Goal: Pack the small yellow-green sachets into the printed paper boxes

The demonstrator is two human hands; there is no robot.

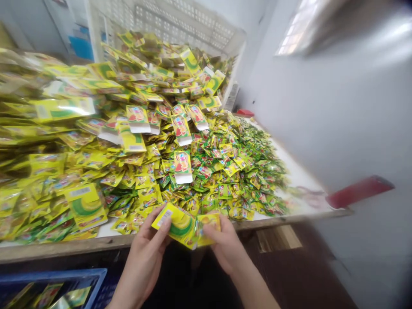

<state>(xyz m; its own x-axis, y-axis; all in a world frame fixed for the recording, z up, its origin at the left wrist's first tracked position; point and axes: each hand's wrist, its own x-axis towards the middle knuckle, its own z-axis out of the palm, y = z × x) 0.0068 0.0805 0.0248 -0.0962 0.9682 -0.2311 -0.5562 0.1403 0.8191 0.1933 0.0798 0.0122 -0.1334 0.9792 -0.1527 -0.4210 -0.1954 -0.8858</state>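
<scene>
On the table (299, 176) a heap of small sachets (231, 171) lies in the middle and to the right. A pile of flat cartons (64, 128) rises to its left and behind it. A crate (180, 21) stands behind this pile. A long object (357, 191) lies at the right corner. A bin (80, 274) stands below the near edge, at the left. Before this edge the left hand (144, 257) and the right hand (225, 244) hold one carton (178, 223) between them.

Packet heap (135, 141) blocks table (299, 176); bare strip right, crate (167, 21) behind.
</scene>
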